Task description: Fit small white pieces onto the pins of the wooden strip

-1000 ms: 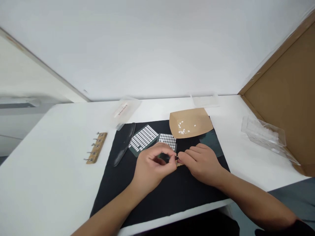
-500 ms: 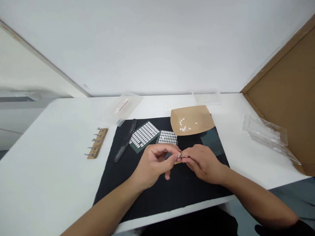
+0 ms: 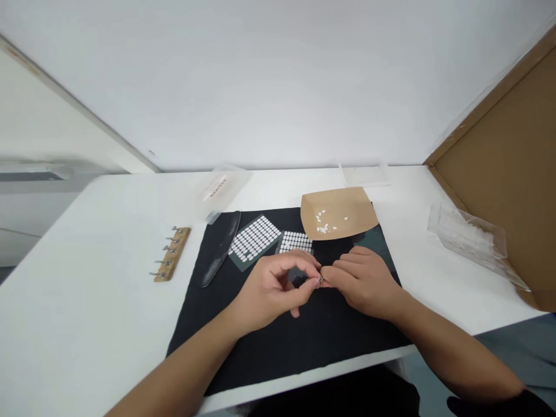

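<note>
Above the black mat, my left hand (image 3: 278,284) pinches a small shiny metal piece (image 3: 320,280) between thumb and index finger. My right hand (image 3: 362,284) is closed, its fingertips meeting the left ones at the same metal piece. Most of the piece is covered by fingers, so its kind cannot be made out. Just beyond the left hand lie two dark cards with rows of white oval pieces, a larger card (image 3: 255,238) and a smaller card (image 3: 295,241) partly behind the fingers. A tan paper tray (image 3: 354,211) holding several loose white ovals stands behind the right hand.
A wooden block (image 3: 172,255) with several metal fittings lies left of the black mat (image 3: 243,359). On the mat's left rests a dark curved tray (image 3: 220,249). A printed plastic bag (image 3: 223,188) lies behind. At right are a clear plastic box (image 3: 471,234) and a cardboard panel (image 3: 508,174).
My right hand has risen slightly and turned, and its fingers now cover more of the metal piece. The left hand stays nearly in place, still pinching.
</note>
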Demonstrator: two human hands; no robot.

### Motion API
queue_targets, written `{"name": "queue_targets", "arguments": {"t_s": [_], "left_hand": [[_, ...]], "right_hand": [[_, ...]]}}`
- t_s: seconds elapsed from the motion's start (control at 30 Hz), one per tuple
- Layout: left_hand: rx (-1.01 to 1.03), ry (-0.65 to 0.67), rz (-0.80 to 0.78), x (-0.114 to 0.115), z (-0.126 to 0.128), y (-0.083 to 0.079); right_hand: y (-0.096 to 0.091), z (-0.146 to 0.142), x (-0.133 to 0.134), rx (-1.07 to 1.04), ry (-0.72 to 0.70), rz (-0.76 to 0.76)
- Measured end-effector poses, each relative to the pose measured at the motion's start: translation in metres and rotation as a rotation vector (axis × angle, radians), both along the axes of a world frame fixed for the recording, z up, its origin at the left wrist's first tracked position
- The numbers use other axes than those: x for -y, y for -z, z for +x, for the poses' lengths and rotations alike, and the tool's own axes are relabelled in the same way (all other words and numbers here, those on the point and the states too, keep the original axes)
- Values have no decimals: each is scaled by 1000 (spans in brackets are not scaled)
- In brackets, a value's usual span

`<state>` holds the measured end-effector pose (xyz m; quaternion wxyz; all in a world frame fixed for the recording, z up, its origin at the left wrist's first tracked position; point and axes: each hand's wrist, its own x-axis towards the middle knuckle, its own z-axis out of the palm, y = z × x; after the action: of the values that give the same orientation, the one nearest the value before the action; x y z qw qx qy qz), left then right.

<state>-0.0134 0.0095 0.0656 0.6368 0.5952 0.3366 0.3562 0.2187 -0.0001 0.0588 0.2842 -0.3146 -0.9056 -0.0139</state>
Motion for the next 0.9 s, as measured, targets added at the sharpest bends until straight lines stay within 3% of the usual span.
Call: {"name": "queue_targets", "arguments": {"t_s": [0.1, 0.23, 0.63, 0.77, 0.9], "left_hand": [[-114, -4, 172, -1, 0, -3], [-144, 25, 327, -3, 1, -7], [-67, -90, 414, 7, 8, -5], [-13, -130, 435, 11, 7, -1], [-4, -145, 596, 10, 7, 0]], "right_hand": [[-4, 2, 0, 75, 8, 70], [-1, 2, 2, 37, -21, 48], [6, -3, 5, -248, -120, -255], [-1, -4, 10, -447, -179, -602], [-10, -5, 16, -617, -188, -988]]}}
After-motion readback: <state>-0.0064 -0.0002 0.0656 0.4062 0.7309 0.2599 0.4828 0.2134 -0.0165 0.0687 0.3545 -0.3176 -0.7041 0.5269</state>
